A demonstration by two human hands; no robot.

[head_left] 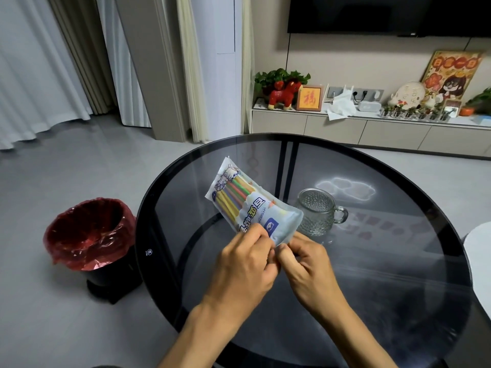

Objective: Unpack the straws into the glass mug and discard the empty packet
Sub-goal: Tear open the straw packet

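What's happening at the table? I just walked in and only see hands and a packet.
A person pinches the near end of a packet of straws with the left hand and right hand, above a glass table. The straws are inside it. The glass mug holds none; a red-lined bin stands on the floor.

Sealed packet (249, 205) of coloured straws (233, 193) tilted beside empty glass mug (317, 211)

Home living room: wall television (385, 14) hanging over low cabinet (372, 131) displaying plants, toy horse (284, 95), framed pictures; curtains (39, 62) hanging; round glass table (398, 261) standing nearby.
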